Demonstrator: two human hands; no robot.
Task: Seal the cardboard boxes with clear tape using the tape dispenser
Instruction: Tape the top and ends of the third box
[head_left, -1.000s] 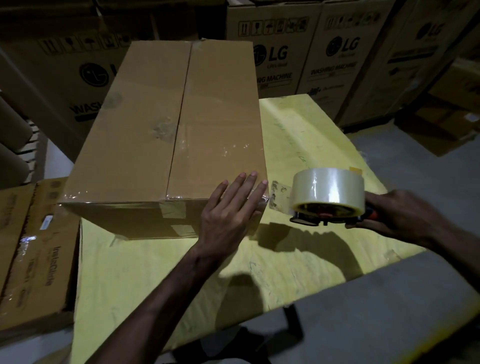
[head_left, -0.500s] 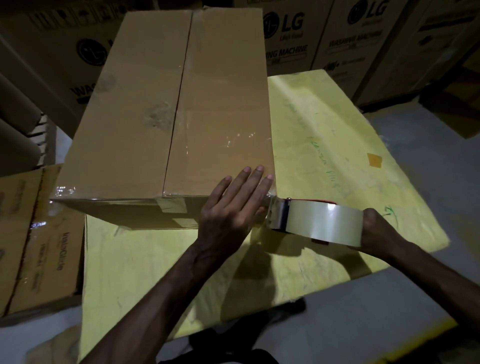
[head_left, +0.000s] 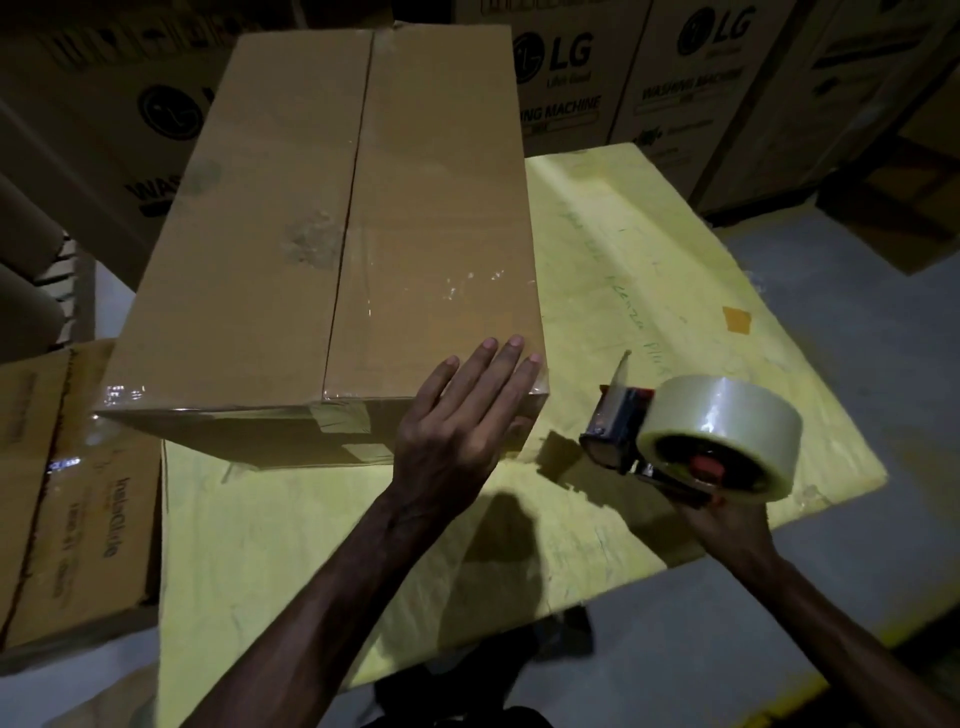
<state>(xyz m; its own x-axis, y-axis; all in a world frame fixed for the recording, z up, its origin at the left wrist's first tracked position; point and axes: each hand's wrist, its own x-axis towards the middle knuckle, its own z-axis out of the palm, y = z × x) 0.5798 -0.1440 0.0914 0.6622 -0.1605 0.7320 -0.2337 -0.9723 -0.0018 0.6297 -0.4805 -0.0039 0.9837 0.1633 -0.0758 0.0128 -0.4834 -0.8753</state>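
Your left hand (head_left: 457, 415) lies flat and open, fingers spread, on the near right corner of the cardboard box (head_left: 332, 218), gripping nothing. The box sits on the yellow table (head_left: 649, 270), flaps closed, clear tape along the near edge. Your right hand (head_left: 727, 519) is closed around the tape dispenser (head_left: 696, 441) handle, holding it above the table just right of the box, not touching it. LG cartons (head_left: 561, 67) stand behind.

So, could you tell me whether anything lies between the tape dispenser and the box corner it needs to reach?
Nothing visible does: only bare yellow table separates the tape dispenser from the cardboard box; the left hand rests on that corner.
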